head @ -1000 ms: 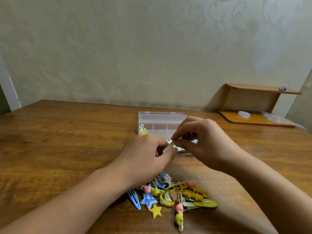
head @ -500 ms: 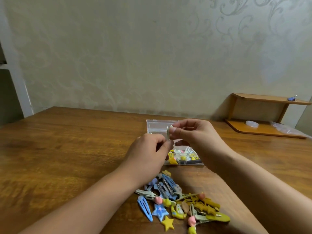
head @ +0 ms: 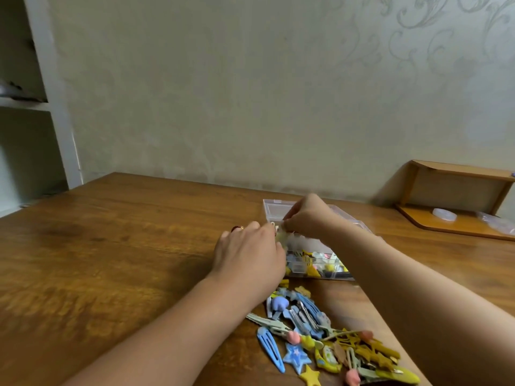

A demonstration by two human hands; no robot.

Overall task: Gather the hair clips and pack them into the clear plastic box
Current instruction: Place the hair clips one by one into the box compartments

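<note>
Two hands meet over the near-left edge of the clear plastic box [head: 278,211]: our right hand [head: 309,215] pinches a small pale clip [head: 280,232] at its fingertips, and our left hand [head: 250,254] curls beside it, touching the same clip, though we cannot tell how firmly. We judge the box lies directly under and just beyond the clip, so a short drop should finish it. Nearer us on the worktop [head: 111,260], the loose pile of hair clips [head: 320,338] waits, closer to the left hand.

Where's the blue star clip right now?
In the head view, the blue star clip lies on the table at the near edge of the loose pile, between a blue snap clip and a yellow star.
</note>
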